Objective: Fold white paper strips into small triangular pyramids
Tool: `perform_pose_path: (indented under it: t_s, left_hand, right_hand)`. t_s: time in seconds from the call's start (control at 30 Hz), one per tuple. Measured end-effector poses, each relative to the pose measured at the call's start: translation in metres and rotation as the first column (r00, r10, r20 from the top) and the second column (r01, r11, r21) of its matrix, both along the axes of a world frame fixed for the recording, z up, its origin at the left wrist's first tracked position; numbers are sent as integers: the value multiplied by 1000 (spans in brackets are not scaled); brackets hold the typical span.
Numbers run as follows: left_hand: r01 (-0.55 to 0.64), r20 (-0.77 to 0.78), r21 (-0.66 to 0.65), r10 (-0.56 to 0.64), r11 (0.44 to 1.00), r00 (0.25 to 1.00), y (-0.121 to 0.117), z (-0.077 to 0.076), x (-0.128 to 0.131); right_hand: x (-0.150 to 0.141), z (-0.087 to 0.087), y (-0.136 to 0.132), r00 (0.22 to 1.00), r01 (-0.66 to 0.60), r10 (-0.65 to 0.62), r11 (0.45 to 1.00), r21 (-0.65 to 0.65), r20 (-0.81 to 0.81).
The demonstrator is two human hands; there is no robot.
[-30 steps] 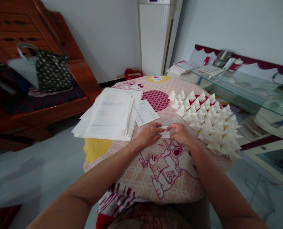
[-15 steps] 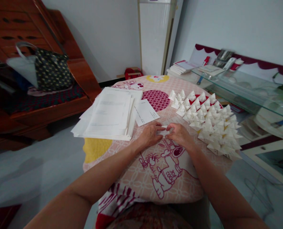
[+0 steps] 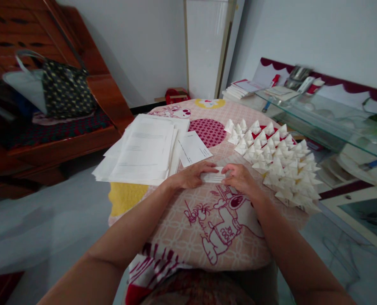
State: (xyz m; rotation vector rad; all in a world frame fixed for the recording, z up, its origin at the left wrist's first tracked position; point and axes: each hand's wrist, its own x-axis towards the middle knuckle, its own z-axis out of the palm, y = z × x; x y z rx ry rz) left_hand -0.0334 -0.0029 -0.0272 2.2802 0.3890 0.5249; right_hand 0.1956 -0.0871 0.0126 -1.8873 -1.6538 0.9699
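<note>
A small white folded paper strip (image 3: pixel 212 176) lies flat on the pink patterned tablecloth (image 3: pixel 182 237), with crease lines running along it. At its left end, my left hand (image 3: pixel 191 174) holds it, the fingers reaching over its far edge. My right hand (image 3: pixel 239 177) grips the other end, fingers bent and pressed together on the paper. Just beyond the hands is a white printed sheet (image 3: pixel 195 148). To the right stand several rows of folded paper pieces (image 3: pixel 277 156) with pointed tips, the nearest ones close to my right hand.
A thick stack of printed paper (image 3: pixel 140 148) covers the left of the round table. Beyond the table's right edge is a glass shelf (image 3: pixel 331 114) with items on it. A wooden bench (image 3: pixel 109 101) with a dotted bag (image 3: pixel 67 91) stands at left.
My left hand has slid left along the folded paper strip, so more of the strip shows between the hands. My right hand stays at about the same place.
</note>
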Motion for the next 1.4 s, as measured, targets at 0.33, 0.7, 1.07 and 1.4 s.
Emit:
perform_pose_path:
  t_s: [0.33, 0.7, 1.07, 1.4]
  left_hand:
    - [-292, 78, 109, 285, 950, 955, -22, 7, 5]
    - [-300, 94, 312, 285, 901, 954, -30, 8, 10]
    - [-220, 261, 433, 112, 874, 959, -37, 18, 14]
    - [-227, 155, 449, 176, 864, 972, -24, 12, 3]
  right_hand:
    - [9, -3, 0, 924, 188, -234, 967, -171, -304]
    - [15, -9, 1, 892, -28, 16, 999, -19, -452]
    - [26, -3, 3, 941, 129, -54, 970, 205, -335]
    - [26, -9, 1, 986, 122, -116, 992, 43, -123]
